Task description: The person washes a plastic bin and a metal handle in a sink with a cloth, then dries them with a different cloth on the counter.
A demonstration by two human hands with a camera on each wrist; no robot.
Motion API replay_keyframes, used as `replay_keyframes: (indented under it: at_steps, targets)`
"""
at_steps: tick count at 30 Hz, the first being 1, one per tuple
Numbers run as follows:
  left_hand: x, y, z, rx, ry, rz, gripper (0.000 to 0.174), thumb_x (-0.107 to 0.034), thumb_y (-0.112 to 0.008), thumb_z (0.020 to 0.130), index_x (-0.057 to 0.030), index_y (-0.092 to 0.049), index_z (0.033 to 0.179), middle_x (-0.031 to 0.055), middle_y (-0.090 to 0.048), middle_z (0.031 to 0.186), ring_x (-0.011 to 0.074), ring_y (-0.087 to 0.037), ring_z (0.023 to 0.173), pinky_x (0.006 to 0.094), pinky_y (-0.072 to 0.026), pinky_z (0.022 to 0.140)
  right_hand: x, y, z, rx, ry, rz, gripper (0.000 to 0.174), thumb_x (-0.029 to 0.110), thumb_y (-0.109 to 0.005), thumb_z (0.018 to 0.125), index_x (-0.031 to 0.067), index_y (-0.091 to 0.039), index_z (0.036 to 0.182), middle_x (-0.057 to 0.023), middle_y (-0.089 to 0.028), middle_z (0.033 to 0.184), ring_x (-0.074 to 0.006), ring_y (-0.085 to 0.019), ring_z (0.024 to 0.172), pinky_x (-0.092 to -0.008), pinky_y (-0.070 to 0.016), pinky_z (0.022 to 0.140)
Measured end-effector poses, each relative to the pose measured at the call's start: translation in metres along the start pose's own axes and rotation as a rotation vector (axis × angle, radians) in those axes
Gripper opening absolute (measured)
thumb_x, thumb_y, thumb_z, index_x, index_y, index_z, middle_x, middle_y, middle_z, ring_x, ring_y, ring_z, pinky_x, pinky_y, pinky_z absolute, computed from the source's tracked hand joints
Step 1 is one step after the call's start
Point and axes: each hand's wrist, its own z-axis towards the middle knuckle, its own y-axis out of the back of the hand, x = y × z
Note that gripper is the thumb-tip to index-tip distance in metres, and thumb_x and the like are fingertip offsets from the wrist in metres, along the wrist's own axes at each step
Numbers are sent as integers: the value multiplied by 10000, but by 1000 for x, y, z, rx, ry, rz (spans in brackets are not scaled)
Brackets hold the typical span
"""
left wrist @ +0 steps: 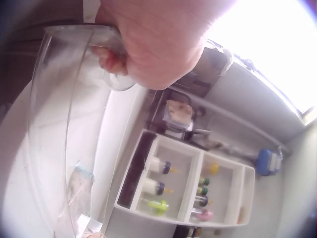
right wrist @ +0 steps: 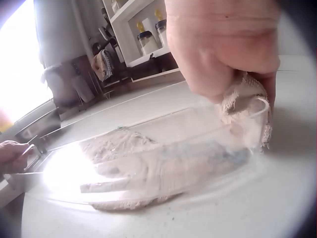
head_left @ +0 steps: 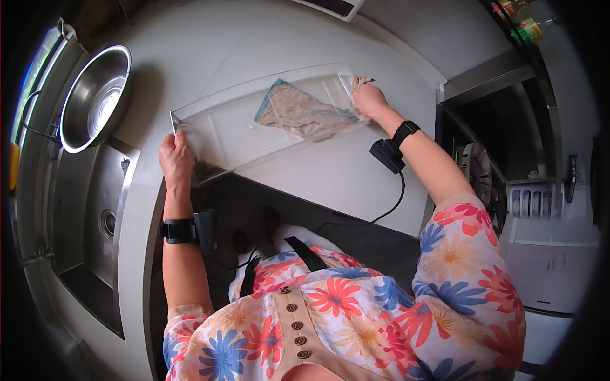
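Observation:
A long clear plastic bin [head_left: 222,143] is held by its two ends above the pale counter. My left hand [head_left: 176,159] grips its left end, fingers curled round the edge; the left wrist view shows the same hand [left wrist: 158,44] close up. At the other end my right hand [head_left: 370,101] holds a bunched beige cloth [right wrist: 243,96] against the bin's rim. A second beige cloth [head_left: 295,111] with a teal border lies spread on the counter, seen through the clear plastic. In the right wrist view, this spread cloth [right wrist: 124,204] shows beneath the bin.
A steel bowl [head_left: 95,98] stands tilted at the left, beside a sink [head_left: 95,209]. White shelves [left wrist: 198,168] with several small bottles hang on the wall. A dark cooktop area [head_left: 502,127] lies to the right. The counter's front edge [head_left: 330,206] runs before the body.

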Motion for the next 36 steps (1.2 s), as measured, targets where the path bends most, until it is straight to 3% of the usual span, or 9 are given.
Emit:
replay_keyframes:
  at_steps: [4, 6, 11, 17, 20, 22, 25, 31, 36]
  targets:
    - [1, 1, 1, 5, -38, 6, 348, -298, -493, 891, -28, -458, 675, -5, -389, 514, 87, -391, 396, 251, -334, 355, -7, -4, -29, -95, -57, 100, 295, 191, -498, 785, -63, -572, 916, -242, -604, 846, -347, -612, 764, -398, -478, 714]
    - [2, 5, 0, 28, -69, -19, 351, -307, -490, 895, -29, -461, 683, -8, -389, 514, 82, -391, 396, 246, -332, 354, -15, -6, -34, -92, -114, 367, 274, 194, -512, 812, -47, -555, 936, -157, -604, 817, -222, -608, 707, -329, -480, 646]
    - [0, 13, -18, 63, -119, -163, 292, -286, -587, 853, -34, -484, 747, -44, -399, 543, 46, -360, 421, 211, -302, 380, -18, 39, -68, -22, 24, 821, 311, 256, -572, 806, -41, -564, 901, -81, -590, 793, -129, -561, 691, -272, -454, 605]
    - [-3, 31, -35, 23, -154, 75, 276, -212, -699, 748, -17, -523, 834, -25, -464, 641, 39, -415, 546, 194, -347, 477, 10, 107, -123, 223, 92, 1065, 407, 366, -510, 875, -13, -542, 1019, -89, -590, 877, -146, -576, 759, -334, -507, 656]
    - [-13, 42, -45, 57, -116, 58, 233, -148, -681, 736, -18, -521, 846, -20, -477, 665, 40, -431, 589, 191, -363, 512, 23, 119, -143, 311, 223, 1390, 480, 392, -436, 901, -15, -471, 1152, -160, -572, 997, -246, -587, 900, -402, -514, 755]
    - [-16, 41, -54, 76, -103, -31, 228, -142, -676, 734, -22, -521, 850, -23, -483, 673, 41, -433, 588, 192, -367, 512, 43, 123, -152, 631, 379, 1901, 526, 382, -346, 930, -7, -347, 1284, -222, -481, 1186, -367, -513, 1066, -489, -502, 788]
    - [-26, 43, -67, 105, -21, -112, 221, -137, -672, 732, -36, -522, 859, -35, -497, 707, 44, -439, 585, 191, -367, 503, 61, 124, -155, 635, 369, 2118, 528, 385, -307, 934, 17, -312, 1313, -246, -399, 1266, -436, -370, 1185, -568, -410, 886]
    - [-20, 43, -76, 165, 33, -194, 229, -149, -675, 723, -49, -520, 857, -31, -504, 689, 45, -433, 542, 194, -346, 456, 117, 108, -175, 582, 297, 2308, 519, 359, -320, 926, 56, -275, 1345, -192, -293, 1368, -372, -250, 1280, -580, -201, 1030]
    - [-37, 39, -88, 190, 109, -309, 245, -149, -672, 716, -54, -497, 858, -22, -505, 664, 43, -418, 496, 194, -331, 422, 164, 41, -167, 184, 645, 1345, 462, 249, -452, 890, 51, -343, 1293, -117, -454, 1251, -231, -480, 1111, -372, -388, 958]
